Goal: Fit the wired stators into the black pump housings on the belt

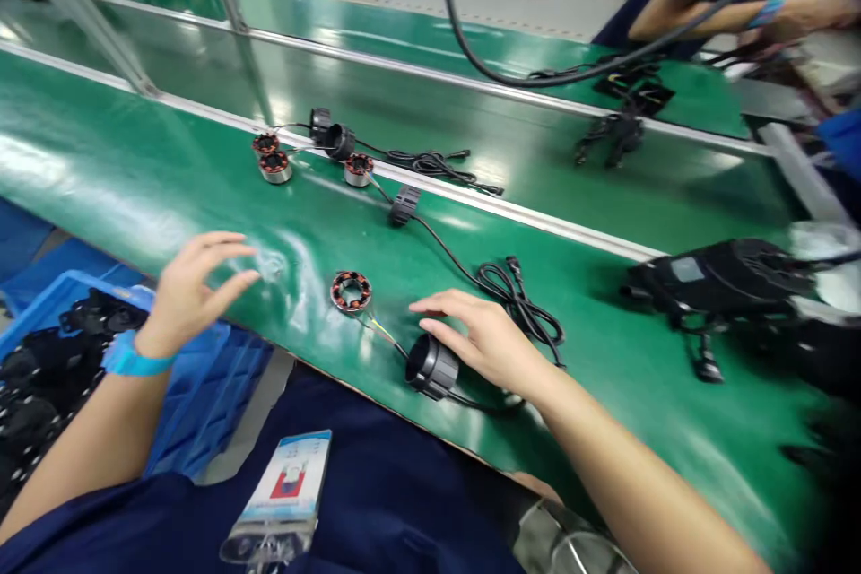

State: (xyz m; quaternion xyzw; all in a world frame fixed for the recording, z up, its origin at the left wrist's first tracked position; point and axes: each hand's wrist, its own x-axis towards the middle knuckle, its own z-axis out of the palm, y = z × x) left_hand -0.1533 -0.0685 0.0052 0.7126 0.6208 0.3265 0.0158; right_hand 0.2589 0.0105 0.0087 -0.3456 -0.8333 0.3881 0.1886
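My left hand [198, 291] hovers over the near edge of the green bench, thumb and fingers apart, holding nothing. My right hand [481, 336] is just above and beside a black ribbed plastic housing [432, 368]; its fingers are stretched and hold nothing, and I cannot tell whether it touches the housing. Thin wires [383, 332] run from that housing to a motor stator [351, 291] with copper windings, lying flat between my hands. A black cable leaves the housing's other end and passes beneath my right wrist, partly hidden.
Farther back lie more stators [275, 166], black housings [404, 205] and coiled cables [525, 296]. A black machine [726, 278] stands at right. A blue crate [221, 359] of black parts is at lower left. Metal rails [430, 188] border the bench; co-workers' arms [713, 18] show beyond.
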